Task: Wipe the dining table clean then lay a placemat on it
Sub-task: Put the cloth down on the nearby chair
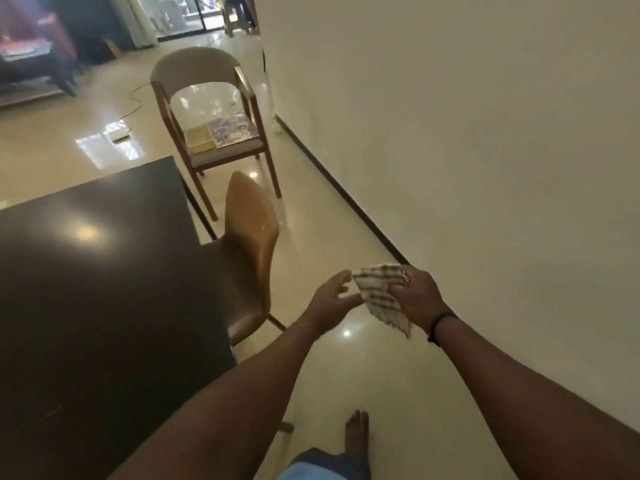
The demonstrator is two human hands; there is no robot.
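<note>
A glossy tiled floor [346,237] runs between a pale wall [467,150] on the right and a dark table [97,271] on the left, its near and left parts cut off by the frame. The right hand [417,297] grips a checked cloth [381,296] over the floor, fingers curled round its right edge, well right of the table. The left hand [332,299] is half open, fingers spread, fingertips at the cloth's left edge; whether they pinch it is hard to tell. A tan chair [249,251] stands tucked at the table. On a far armchair [211,116] lies a patterned placemat [232,129] beside a yellow tray [198,139].
</note>
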